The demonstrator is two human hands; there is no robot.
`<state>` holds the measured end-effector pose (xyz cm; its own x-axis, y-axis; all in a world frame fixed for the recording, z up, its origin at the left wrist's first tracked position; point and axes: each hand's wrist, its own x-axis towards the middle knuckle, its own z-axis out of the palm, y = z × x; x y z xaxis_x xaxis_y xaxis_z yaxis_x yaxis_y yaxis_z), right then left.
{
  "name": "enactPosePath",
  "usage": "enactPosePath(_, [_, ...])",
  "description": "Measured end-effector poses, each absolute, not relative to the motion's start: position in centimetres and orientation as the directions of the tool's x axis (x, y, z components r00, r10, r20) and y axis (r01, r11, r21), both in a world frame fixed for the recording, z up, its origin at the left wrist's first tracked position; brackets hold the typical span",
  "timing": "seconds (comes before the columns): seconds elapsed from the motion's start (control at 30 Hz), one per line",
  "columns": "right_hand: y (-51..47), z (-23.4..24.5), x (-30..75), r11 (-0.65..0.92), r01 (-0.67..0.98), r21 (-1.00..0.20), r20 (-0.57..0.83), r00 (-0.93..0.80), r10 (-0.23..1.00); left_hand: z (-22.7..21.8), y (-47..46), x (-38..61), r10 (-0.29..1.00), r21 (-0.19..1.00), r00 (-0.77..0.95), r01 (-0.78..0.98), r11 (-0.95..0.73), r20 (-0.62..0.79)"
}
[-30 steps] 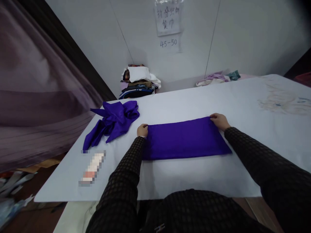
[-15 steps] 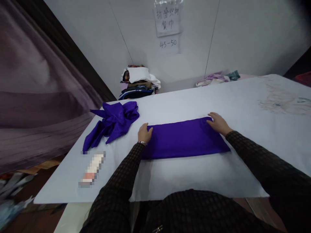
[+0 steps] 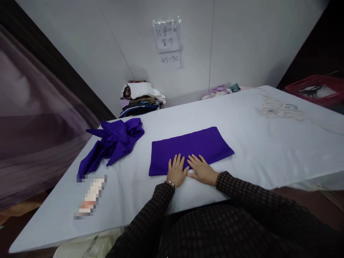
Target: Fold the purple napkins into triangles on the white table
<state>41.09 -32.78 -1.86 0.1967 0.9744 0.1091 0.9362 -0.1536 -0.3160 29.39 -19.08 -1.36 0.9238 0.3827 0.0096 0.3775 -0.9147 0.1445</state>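
Note:
A purple cloth napkin (image 3: 188,145), folded into a long rectangle, lies flat on the white-covered table (image 3: 249,154). My left hand (image 3: 177,171) rests palm down on its near edge, fingers spread. Beside it, my right hand (image 3: 202,169) also lies flat across the same edge, with the fingers apart. The two hands are close together, thumbs almost meeting. Part of the napkin's near edge is hidden under them. To the left, a crumpled heap of purple cloth (image 3: 118,138) sits apart from the folded one.
A blurred-out flat object (image 3: 91,195) lies at the table's left front. Folded clothes (image 3: 141,96) are stacked behind the table, and more fabric (image 3: 217,92) lies by the wall. A red basket (image 3: 317,89) stands at far right. Handwritten sheets (image 3: 168,39) hang on the wall.
Both hands have left the napkin's two side edges and come together at the middle of its near edge, now lying flat. The camera view has shifted rightward.

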Motion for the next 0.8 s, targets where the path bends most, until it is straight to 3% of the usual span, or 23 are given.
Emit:
enactPosePath(0.17, [-36.7, -2.1, 44.0, -0.298, 0.916, -0.269, 0.107, 0.336, 0.936, -1.2, -19.2, 29.5, 0.404, 0.145, 0.915, 0.4, -0.905, -0.003])
enactPosePath(0.4, [-44.0, -3.0, 49.1, -0.599, 0.78, -0.184, 0.139, 0.624, 0.769, -1.3, -19.3, 29.8, 0.419, 0.165, 0.908, 0.416, -0.894, -0.021])
enactPosePath(0.73, [-45.5, -5.4, 50.4, -0.6, 0.797, -0.076, 0.19, 0.602, 0.776, -0.1, -21.0, 30.4, 0.487, 0.274, 0.865, 0.501, -0.821, -0.122])
enactPosePath(0.8, [-45.6, -5.6, 50.6, -0.595, 0.8, -0.07, 0.181, 0.597, 0.781, 0.2, -22.5, 31.7, 0.443, 0.306, 0.89, 0.455, -0.836, -0.112])
